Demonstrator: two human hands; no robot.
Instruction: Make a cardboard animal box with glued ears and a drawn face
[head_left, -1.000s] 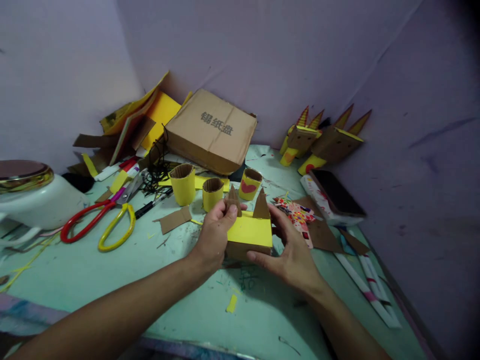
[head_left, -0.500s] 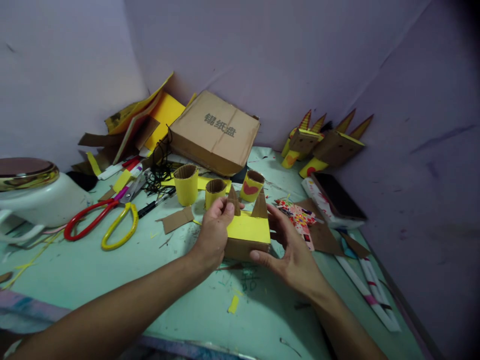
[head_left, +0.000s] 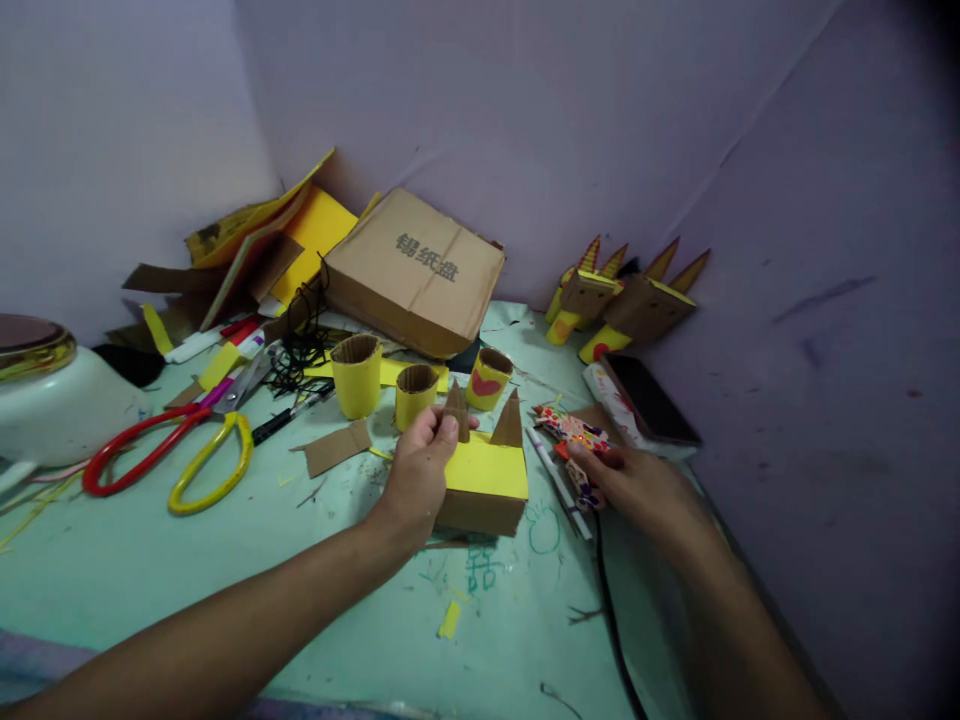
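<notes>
Left hand is pinching cardboard spike, right hand at 3 o'clock is gripping corded tool, next move likely needing careful aim

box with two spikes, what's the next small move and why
Probably bring the flowered tool to the base of the left spike: the right hand is on that tool, while the left hand pinches that spike upright at the box.
</notes>
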